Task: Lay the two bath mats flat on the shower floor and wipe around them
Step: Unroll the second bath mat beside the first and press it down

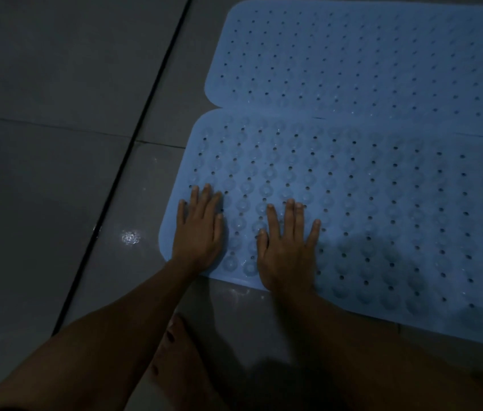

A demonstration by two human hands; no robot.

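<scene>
Two light-blue rubber bath mats with rows of small holes lie flat on the grey tiled floor. The far mat [367, 60] sits at the top right, and the near mat [382, 218] lies just below it, its far edge slightly over the other's. My left hand [198, 232] rests palm down on the near mat's front left corner, fingers spread. My right hand [286, 247] lies flat beside it, a little to the right, fingers apart. Neither hand holds anything. No cloth is in view.
Grey floor tiles [56, 84] fill the left side, crossed by a dark groove [121, 185] running diagonally. Wet glints show on the tile [130, 237] left of the near mat. My bare foot [175, 360] stands on the floor just in front of the mat.
</scene>
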